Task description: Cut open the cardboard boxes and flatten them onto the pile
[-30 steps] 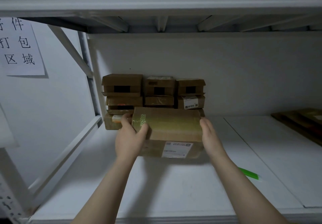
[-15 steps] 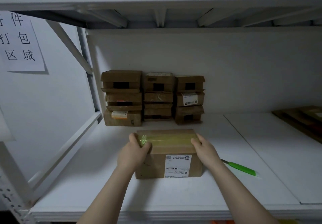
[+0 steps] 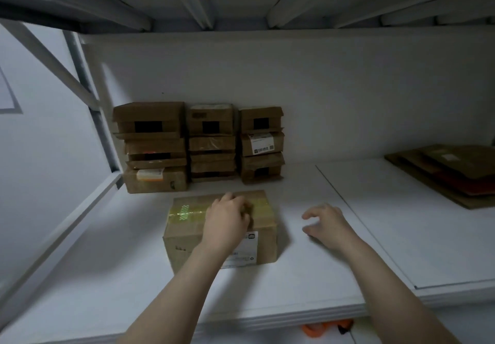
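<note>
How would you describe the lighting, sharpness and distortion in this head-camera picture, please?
In the head view the light is dim and bluish, darkest under the upper shelf; the tape on the cardboard box glints greenish; the left hand and right hand look slightly soft; the shelf edge bows with wide-angle distortion.

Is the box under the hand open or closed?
Closed. The brown cardboard box has clear yellowish tape across its flat top, and the left hand rests on it.
</note>
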